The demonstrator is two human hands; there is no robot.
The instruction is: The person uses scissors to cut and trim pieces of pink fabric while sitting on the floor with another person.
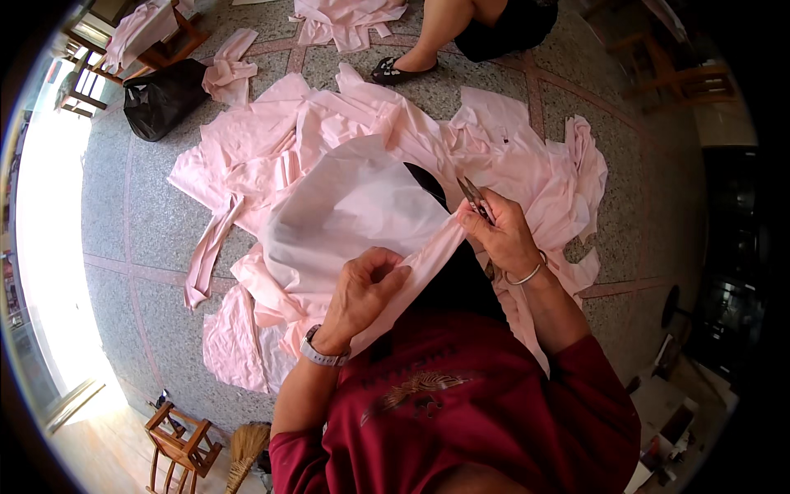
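Observation:
A thin, pale pink cloth [354,206] is spread over my lap, its near edge drawn taut in a slanting line between my hands. My left hand [370,288] is closed, pinching that edge between thumb and fingers. Higher up and to the right, my right hand [504,235] is closed around small thread snips [475,200], whose blades point up and away from me. Its thumb and fingertips also meet the cloth's upper corner. Part of the snips' handle is hidden in the palm. Dark clothing shows beneath the cloth.
Heaped pink cloth pieces [527,160] cover the speckled floor around my lap. Another person's leg [444,37] and dark shoe are at the far side. A black plastic bag [164,99] lies far left. Near left stand a wooden stool [183,440] and a straw broom [247,453].

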